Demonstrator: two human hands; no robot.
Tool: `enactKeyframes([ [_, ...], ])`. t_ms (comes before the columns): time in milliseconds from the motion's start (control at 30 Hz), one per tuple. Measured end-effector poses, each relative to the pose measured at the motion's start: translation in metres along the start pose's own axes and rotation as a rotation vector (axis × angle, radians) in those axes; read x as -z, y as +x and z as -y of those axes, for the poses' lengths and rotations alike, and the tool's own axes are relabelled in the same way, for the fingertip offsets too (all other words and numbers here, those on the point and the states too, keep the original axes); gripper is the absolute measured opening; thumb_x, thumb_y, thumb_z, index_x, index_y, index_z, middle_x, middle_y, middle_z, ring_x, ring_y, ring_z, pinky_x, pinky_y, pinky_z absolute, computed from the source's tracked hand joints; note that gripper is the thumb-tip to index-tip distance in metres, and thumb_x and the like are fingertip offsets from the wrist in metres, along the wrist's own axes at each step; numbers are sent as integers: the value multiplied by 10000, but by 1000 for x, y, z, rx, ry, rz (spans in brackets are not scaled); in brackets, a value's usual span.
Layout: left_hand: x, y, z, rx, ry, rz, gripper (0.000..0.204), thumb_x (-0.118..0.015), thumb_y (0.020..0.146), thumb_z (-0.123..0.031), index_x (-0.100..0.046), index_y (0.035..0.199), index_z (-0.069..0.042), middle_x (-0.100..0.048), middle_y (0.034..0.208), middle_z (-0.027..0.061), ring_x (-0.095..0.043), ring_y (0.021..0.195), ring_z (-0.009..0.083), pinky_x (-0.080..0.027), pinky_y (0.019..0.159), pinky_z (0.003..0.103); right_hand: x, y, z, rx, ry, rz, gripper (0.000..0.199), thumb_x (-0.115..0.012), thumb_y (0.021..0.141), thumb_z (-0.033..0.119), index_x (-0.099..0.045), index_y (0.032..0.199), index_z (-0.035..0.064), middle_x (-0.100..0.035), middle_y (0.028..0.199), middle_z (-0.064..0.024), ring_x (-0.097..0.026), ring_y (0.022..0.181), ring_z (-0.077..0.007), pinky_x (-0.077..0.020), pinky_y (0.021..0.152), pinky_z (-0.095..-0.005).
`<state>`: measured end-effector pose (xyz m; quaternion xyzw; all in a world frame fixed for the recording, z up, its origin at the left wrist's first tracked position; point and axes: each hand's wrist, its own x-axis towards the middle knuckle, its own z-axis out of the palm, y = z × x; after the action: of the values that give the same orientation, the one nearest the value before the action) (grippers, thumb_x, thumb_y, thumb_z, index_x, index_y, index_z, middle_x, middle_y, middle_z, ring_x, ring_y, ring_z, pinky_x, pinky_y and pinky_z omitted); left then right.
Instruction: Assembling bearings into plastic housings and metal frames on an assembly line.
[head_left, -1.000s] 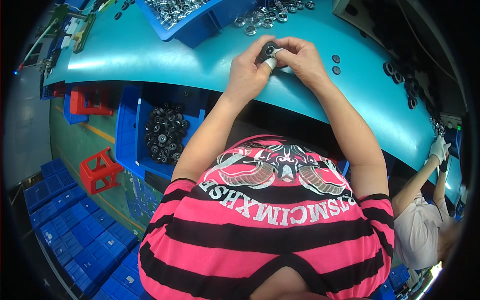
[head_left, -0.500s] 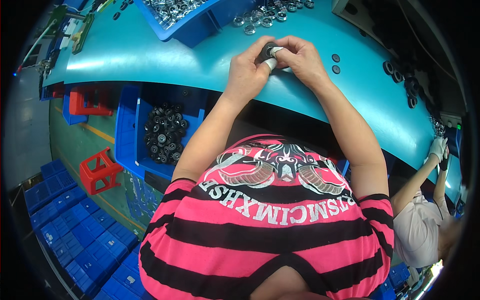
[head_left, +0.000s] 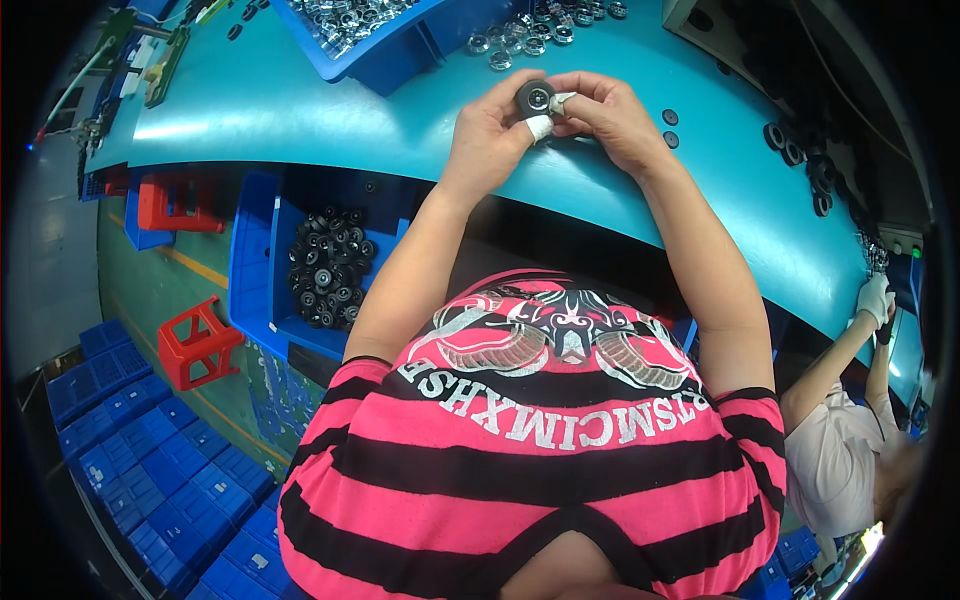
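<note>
Between my two hands, over the teal tabletop, is a small black toy wheel (head_left: 536, 97) with a shiny hub facing up. My left hand (head_left: 487, 132) grips its left side, a white wrap showing on the thumb. Fingers of my right hand (head_left: 614, 118) close on the wheel's right edge, and its thumb also has a white wrap. Just beyond my hands lie loose clear-and-chrome hubs (head_left: 500, 60). To the right of my right hand, two small black discs (head_left: 671, 128) rest on the table.
A blue bin (head_left: 400, 62) of shiny hubs stands at the back. Below the table edge, another blue bin (head_left: 258, 250) holds black wheels. Black tyres (head_left: 792, 152) lie to the right. A co-worker's gloved hand (head_left: 875, 300) is at far right; red stools (head_left: 198, 345) stand on the floor.
The wheel has turned so its hub face now shows, and my fingers have shifted around its edge. At far right, the co-worker's hands have moved slightly.
</note>
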<state>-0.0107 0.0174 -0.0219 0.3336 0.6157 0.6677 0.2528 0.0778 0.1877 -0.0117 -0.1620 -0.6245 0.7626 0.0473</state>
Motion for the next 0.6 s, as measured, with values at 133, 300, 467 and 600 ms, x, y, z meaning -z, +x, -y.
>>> enactKeyframes([
  [133,-1,1,-12,-5,-43,72,486,-686,894,-11,-592,1369,-46,-701,1105,36,-661,983,110,-539,845,262,-3,-2,3,43,-30,19,459,-672,885,148,-602,1306,-18,-689,1019,-76,-667,864,-136,-571,802,-278],
  [300,-2,-1,-2,-5,19,9,425,-642,867,52,-616,1287,-8,-704,1054,51,-674,966,122,-548,850,266,-6,-3,1,101,-111,19,513,-642,881,109,-547,1379,27,-687,1043,-63,-657,929,-127,-539,836,-273],
  [467,-5,-3,-14,-25,207,7,411,-675,862,22,-638,1267,-33,-717,1004,45,-674,919,112,-549,810,264,-8,-2,-3,144,-223,-30,462,-662,858,117,-570,1300,15,-684,1009,-79,-655,887,-139,-530,798,-284],
  [600,-5,-3,-13,-38,333,5,434,-730,850,-39,-659,1278,-71,-737,1022,47,-692,917,115,-565,791,273,-8,-2,-3,124,-269,-46,442,-666,855,130,-580,1271,8,-685,1002,-85,-658,880,-140,-533,793,-283],
])
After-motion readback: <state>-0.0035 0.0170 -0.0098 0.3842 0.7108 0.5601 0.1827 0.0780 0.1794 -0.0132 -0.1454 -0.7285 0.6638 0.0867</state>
